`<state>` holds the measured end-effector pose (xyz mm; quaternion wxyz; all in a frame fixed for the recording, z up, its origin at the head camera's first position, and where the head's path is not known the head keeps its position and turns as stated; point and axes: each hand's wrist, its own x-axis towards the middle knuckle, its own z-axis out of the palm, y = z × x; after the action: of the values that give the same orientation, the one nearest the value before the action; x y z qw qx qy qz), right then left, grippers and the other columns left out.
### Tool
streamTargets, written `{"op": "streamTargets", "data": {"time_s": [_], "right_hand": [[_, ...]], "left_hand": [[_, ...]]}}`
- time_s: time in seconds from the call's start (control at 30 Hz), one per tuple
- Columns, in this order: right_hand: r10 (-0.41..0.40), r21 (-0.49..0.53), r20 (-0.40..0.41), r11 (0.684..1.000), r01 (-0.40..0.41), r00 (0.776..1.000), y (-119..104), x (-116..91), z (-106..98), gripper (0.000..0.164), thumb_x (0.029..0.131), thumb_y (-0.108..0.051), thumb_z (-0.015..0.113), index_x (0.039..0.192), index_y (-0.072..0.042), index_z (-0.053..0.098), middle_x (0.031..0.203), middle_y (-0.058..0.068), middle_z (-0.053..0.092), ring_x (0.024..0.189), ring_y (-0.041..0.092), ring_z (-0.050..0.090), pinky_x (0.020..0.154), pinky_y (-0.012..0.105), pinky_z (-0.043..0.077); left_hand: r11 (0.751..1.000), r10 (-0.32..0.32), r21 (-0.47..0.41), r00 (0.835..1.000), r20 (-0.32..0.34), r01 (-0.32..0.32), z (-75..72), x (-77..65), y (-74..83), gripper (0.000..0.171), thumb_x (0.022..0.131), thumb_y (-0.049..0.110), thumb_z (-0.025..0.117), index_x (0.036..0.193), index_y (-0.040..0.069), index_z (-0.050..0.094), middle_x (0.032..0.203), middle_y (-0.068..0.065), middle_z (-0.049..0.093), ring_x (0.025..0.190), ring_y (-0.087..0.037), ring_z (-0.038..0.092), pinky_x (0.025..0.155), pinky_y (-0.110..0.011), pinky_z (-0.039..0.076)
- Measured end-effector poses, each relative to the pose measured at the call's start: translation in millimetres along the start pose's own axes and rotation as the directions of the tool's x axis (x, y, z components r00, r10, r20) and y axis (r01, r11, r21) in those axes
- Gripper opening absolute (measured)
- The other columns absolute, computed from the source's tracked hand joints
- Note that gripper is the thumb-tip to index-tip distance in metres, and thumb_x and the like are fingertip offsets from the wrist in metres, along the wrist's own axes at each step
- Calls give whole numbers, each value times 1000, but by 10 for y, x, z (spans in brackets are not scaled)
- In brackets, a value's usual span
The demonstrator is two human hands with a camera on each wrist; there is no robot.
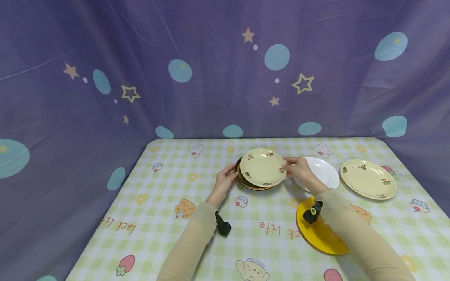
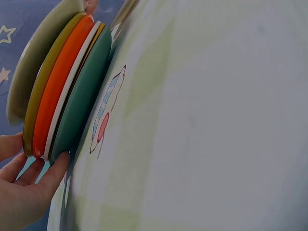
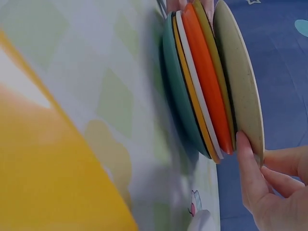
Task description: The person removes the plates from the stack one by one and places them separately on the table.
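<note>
A stack of plates sits at the table's far middle, with teal [image 2: 82, 101], white, orange [image 2: 62, 86] and olive [image 3: 214, 62] rims showing. A cream plate [image 1: 263, 168] with small printed figures tops it, tilted, with a gap opening under its rim in both wrist views. My right hand [image 1: 299, 171] pinches this cream plate's right edge, thumb and fingers on opposite faces. On the stack's left side my left hand [image 1: 225, 182] rests spread fingers [image 2: 57, 171] against the rims, reaching from the teal plate to the olive one.
Right of the stack lie a white plate [image 1: 325, 173], partly behind my right hand, and a cream oval plate [image 1: 369, 179]. A yellow plate [image 1: 320, 238] lies nearer, under my right forearm. A checked cloth [image 1: 158, 234] covers the table; a purple curtain [image 1: 218, 101] hangs behind.
</note>
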<state>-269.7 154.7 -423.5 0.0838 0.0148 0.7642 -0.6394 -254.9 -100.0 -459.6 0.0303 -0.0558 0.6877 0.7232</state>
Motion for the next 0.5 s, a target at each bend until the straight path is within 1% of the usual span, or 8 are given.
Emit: {"op": "streamTargets", "data": {"time_s": [0.13, 0.27, 0.4, 0.5], "right_hand": [[7, -78, -1, 997, -7, 1000, -44, -52, -62, 44, 84, 3, 51, 126, 11, 41, 96, 16, 49, 58, 6, 58, 66, 29, 54], [23, -89, 1, 996, -23, 1000, -81, -82, -141, 44, 84, 0, 53, 126, 9, 42, 102, 19, 47, 61, 5, 58, 66, 24, 53], [29, -94, 11, 995, -28, 1000, -93, -104, -225, 45, 85, 0, 53, 127, 9, 40, 108, 21, 44, 63, 6, 57, 66, 24, 53], [23, -107, 21, 994, -21, 1000, -92, -131, -283, 46, 85, 0, 52, 128, 9, 39, 108, 21, 44, 64, 6, 57, 66, 25, 53]], "left_hand": [[1000, -9, 7, 1000, 4, 9, 2, -15, 1, 40, 85, 2, 53, 125, 5, 50, 127, -14, 47, 106, -26, 53, 83, -31, 48], [1000, -9, 7, 1000, -3, 9, 0, -13, -1, 41, 84, 2, 54, 125, 5, 50, 127, -14, 47, 107, -26, 52, 83, -30, 49], [1000, -3, 10, 1000, -7, 3, -3, -3, -3, 41, 84, 2, 54, 124, 5, 50, 126, -14, 48, 106, -26, 53, 81, -29, 49], [1000, -1, 11, 1000, -6, 1, -5, 1, -2, 41, 84, 2, 54, 124, 5, 50, 126, -14, 48, 106, -26, 53, 81, -29, 49]]}}
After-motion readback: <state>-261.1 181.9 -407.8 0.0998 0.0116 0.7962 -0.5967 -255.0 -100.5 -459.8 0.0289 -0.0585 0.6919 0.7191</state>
